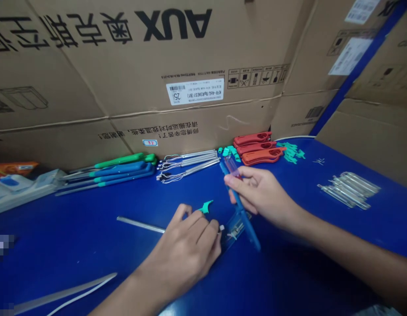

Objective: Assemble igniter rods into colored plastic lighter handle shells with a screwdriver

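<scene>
My left hand [193, 241] is closed with curled fingers low over the blue table. A small green plastic piece [206, 207] sticks out past its fingertips. A thin silver rod [140, 224] runs under this hand, and I cannot tell whether the fingers grip it. My right hand [264, 193] pinches a long blue plastic piece [251, 228], held at a slant, along with a clear reddish handle-like piece [231, 165]. Below the hands lies a clear part with small white and metal bits [236, 229], partly hidden.
Along the cardboard wall [134, 79] lie blue and green handled tools [124, 170], silver tubes with wires [193, 161], red handle shells [259, 148] and green pieces [290, 151]. Clear tubes [351, 188] lie at right. A pale strip [68, 292] lies front left.
</scene>
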The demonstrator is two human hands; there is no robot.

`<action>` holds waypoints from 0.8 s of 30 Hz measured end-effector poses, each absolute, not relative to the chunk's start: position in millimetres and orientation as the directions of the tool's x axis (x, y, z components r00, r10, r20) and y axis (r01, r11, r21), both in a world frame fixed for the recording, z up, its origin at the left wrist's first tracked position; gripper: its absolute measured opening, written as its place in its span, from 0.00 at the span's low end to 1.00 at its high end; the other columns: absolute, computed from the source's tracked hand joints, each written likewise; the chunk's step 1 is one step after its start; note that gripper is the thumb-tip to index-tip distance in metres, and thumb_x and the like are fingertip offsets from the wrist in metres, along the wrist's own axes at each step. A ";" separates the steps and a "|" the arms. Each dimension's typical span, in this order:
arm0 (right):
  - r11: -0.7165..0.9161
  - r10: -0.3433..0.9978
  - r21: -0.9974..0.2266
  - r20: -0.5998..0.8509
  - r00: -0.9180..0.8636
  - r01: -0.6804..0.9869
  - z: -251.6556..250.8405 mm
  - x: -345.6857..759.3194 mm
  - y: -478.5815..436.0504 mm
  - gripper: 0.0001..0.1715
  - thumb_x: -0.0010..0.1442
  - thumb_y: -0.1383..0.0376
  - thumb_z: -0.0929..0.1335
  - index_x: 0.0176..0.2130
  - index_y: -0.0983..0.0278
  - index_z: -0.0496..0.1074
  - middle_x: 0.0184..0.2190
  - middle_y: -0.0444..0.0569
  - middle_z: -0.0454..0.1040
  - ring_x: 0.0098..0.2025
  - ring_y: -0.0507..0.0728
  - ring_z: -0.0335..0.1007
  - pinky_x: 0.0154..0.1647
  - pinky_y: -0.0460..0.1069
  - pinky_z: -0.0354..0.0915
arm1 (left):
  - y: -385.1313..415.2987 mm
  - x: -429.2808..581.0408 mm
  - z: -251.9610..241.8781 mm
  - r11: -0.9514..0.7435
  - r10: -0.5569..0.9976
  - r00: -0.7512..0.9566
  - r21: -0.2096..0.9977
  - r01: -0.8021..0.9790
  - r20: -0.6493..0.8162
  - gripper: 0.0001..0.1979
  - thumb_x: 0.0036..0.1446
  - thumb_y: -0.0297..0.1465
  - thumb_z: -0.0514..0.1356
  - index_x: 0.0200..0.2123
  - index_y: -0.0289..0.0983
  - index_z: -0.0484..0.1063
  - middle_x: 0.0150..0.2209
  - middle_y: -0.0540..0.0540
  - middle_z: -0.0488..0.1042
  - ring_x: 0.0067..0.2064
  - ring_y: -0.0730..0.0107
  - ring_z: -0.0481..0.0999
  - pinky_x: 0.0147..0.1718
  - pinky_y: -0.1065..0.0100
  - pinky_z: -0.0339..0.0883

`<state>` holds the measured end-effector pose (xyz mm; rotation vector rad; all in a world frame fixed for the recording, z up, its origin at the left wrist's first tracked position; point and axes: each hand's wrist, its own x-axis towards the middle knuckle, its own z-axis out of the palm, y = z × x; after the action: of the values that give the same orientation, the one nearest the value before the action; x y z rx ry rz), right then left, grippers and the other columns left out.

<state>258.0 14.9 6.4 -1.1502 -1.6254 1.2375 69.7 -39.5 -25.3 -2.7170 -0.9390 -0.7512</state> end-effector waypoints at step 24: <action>0.542 0.832 -0.134 0.220 -0.509 0.829 -27.6 287.0 29.8 0.13 0.63 0.63 0.66 0.45 0.67 0.74 0.45 0.57 0.72 0.48 0.65 0.65 0.50 0.61 0.62 | -3.9 -46.0 -28.2 -0.486 0.840 0.542 0.392 0.781 -0.037 0.09 0.64 0.36 0.55 0.41 0.41 0.73 0.41 0.46 0.75 0.41 0.66 0.75 0.41 0.66 0.70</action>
<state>287.0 29.8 -27.6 -1.3901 -2.5242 0.0167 -46.0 -3.9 -28.2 -3.0676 -1.6868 -0.2844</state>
